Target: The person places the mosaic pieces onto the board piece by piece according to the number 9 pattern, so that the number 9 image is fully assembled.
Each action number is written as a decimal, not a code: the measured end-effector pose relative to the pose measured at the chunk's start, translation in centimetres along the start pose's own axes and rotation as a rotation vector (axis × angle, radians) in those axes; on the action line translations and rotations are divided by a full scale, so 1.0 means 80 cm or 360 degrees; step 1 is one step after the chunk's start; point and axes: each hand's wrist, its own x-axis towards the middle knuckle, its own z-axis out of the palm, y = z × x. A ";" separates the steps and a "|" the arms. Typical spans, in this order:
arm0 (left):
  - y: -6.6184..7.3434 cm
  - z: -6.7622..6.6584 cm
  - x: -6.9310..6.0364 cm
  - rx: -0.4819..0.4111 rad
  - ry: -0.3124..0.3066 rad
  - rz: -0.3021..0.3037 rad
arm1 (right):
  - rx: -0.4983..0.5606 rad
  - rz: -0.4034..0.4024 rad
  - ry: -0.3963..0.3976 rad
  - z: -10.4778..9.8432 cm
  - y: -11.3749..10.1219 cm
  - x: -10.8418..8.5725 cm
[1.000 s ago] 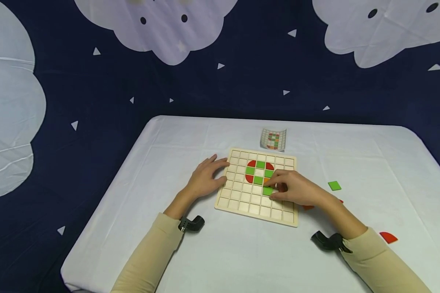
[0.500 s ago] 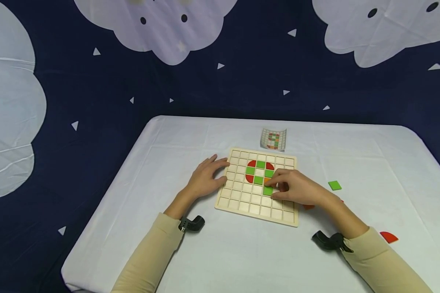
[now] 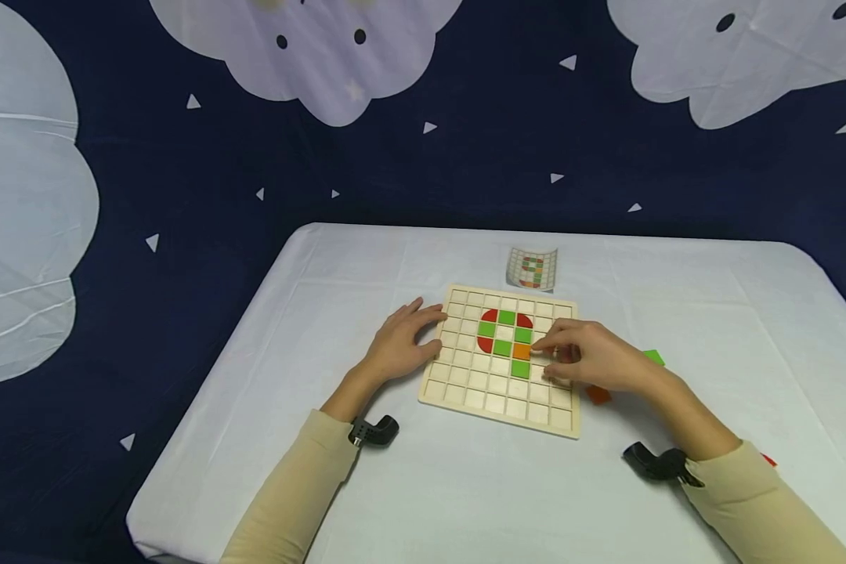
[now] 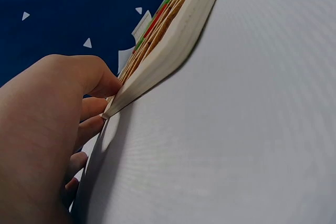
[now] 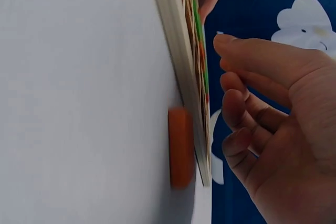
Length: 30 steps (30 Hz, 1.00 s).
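Note:
A wooden grid board lies on the white table, with red, green and orange pieces set in its upper middle cells. The left hand rests at the board's left edge, thumb and fingers touching the rim; the left wrist view shows this hand against the board's corner. Over the board's right part hovers the right hand, its fingers bent loosely and holding nothing. An orange square sits just left of its fingertips, above a green square. In the right wrist view the right hand is empty.
A printed pattern card stands behind the board. Right of the board lie an orange piece, a green piece and a red piece, partly covered by the right arm. A dark patterned cloth hangs behind.
The right hand has moved right, away from the green and orange squares, uncovering the orange one. The left hand stays at the board's edge. The whole head view has shifted slightly.

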 end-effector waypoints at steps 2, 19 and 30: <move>0.001 -0.001 0.000 0.0002 0.0001 -0.0002 | -0.0001 0.0018 -0.0001 -0.005 0.002 -0.004; 0.000 -0.002 0.000 -0.0003 0.0003 0.0014 | -0.0092 0.0148 0.0108 -0.031 0.037 -0.049; 0.001 -0.003 0.001 -0.0012 0.0006 0.0005 | -0.0129 0.0194 0.0203 -0.045 0.059 -0.078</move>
